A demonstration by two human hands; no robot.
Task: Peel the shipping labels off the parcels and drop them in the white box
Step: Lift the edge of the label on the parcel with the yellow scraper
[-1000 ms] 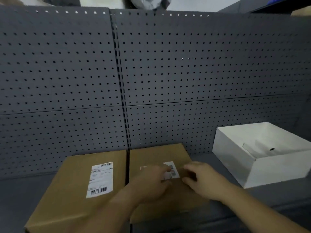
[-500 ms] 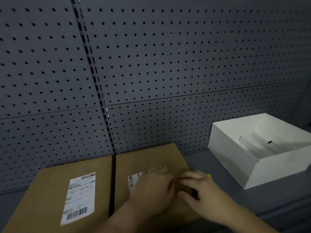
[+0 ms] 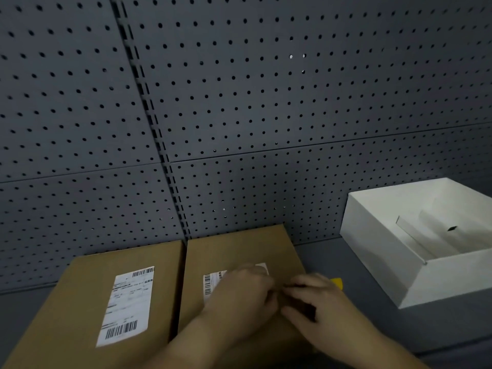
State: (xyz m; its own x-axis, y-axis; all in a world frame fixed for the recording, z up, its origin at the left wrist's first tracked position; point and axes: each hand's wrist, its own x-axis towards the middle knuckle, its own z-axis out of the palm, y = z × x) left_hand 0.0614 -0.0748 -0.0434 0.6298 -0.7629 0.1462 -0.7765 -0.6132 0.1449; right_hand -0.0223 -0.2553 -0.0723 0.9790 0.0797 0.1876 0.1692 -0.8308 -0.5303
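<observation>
place: warehouse/stockroom shelf | cues: grey pegboard wall (image 3: 266, 102); labelled cardboard parcels (image 3: 87, 302)

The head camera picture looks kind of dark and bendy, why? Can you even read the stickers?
Head view: dim, grey light, so the pegboard wall looks murky and only the white box stands out. The wide lens bends the wall's seams. The label on the left parcel shows barcodes, but its print is too soft to read. Both hands look slightly smeared.

Bare shelf (image 3: 332, 259) between parcel (image 3: 239, 249), white box (image 3: 378, 262)
</observation>
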